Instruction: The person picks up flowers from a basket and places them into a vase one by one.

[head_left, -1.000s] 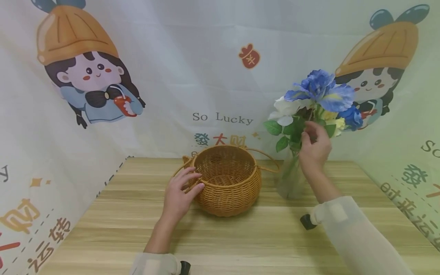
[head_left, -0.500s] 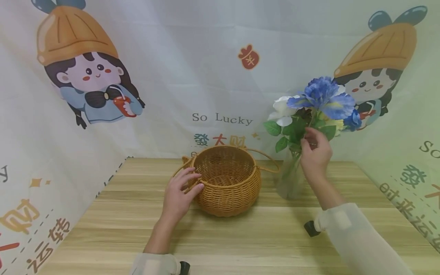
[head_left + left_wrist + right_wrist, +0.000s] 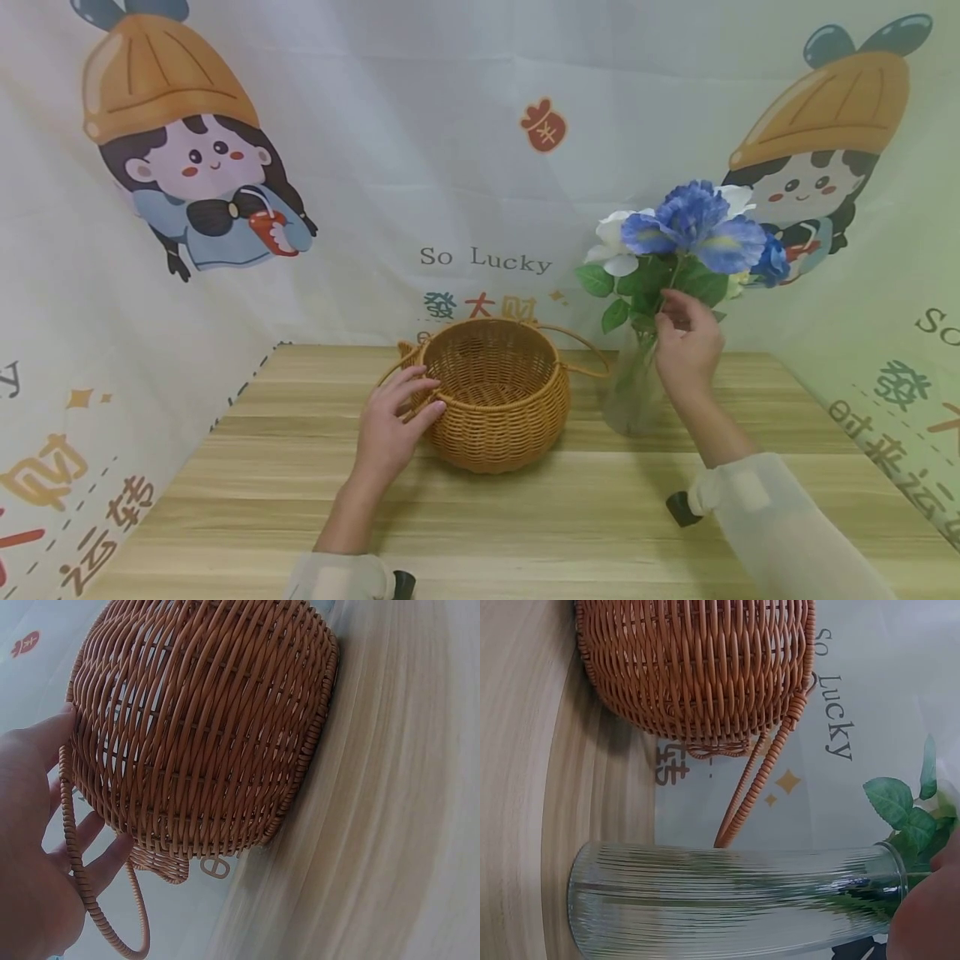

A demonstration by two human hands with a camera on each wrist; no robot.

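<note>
In the head view my left hand (image 3: 388,429) rests on the left rim of a wicker basket (image 3: 495,437), its fingers spread and lightly bent. The left wrist view shows the basket's handle (image 3: 82,877) hanging across those fingers. My right hand (image 3: 690,346) pinches the stem of a blue artificial iris (image 3: 693,225) above a ribbed clear glass vase (image 3: 633,400). White roses (image 3: 615,237), a blue rose (image 3: 772,260) and green leaves (image 3: 596,280) surround the iris. In the right wrist view, stems show through the glass vase (image 3: 735,900); my right hand (image 3: 930,915) is partly cut off.
Basket and vase stand on a wood-grain table (image 3: 525,533), the vase just right of the basket. A second basket handle (image 3: 581,342) reaches toward the vase. Printed cloth (image 3: 390,150) hangs behind and at both sides.
My right hand has moved down a little, lowering the blue iris toward the vase. The yellow flowers are now mostly hidden behind it. My left hand and the basket have stayed put.
</note>
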